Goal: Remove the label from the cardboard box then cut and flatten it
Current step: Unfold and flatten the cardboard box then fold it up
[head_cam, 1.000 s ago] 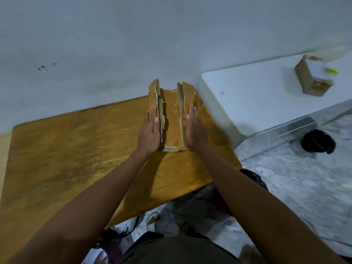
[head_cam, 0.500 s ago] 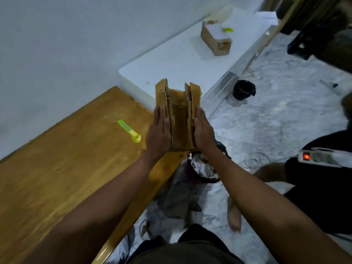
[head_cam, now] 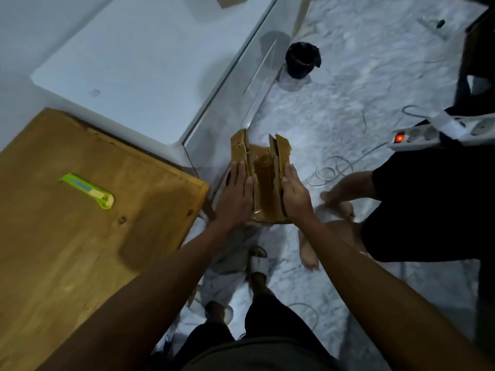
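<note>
Cardboard box [head_cam: 263,180]: cut open and folded in on itself, side panels standing up on the left and right of a taped middle strip; held in the air past the right edge of the table, above the floor, resting on nothing
Left hand [head_cam: 235,195]: palm flat against the left panel, fingers straight and together, pressing inward rather than curled round anything
Right hand [head_cam: 294,194]: palm flat against the right panel, fingers extended, so the cardboard is squeezed between the two hands
Utility knife [head_cam: 89,191]: green and yellow, lying on the wooden table [head_cam: 67,250] well left of the box, untouched; whether the blade is out cannot be told
Label: none visible on the faces that show; glossy tape runs down the middle panel, and the outer faces are hidden by the hands
Done so far: cutting looks finished, since the panels are split apart and the knife is set down; label removal appears done, though hidden sides leave that unsure
Left to do: the panels still stand upright, so the piece is collapsed but not fully flat; it probably needs a last press or to be put down somewhere
Surroundings: a white table [head_cam: 139,62] on the far side, a black bin [head_cam: 302,60] on the floor [head_cam: 361,76], a power strip [head_cam: 439,131] with a red light at the right, and another person's legs close by on the right
</note>
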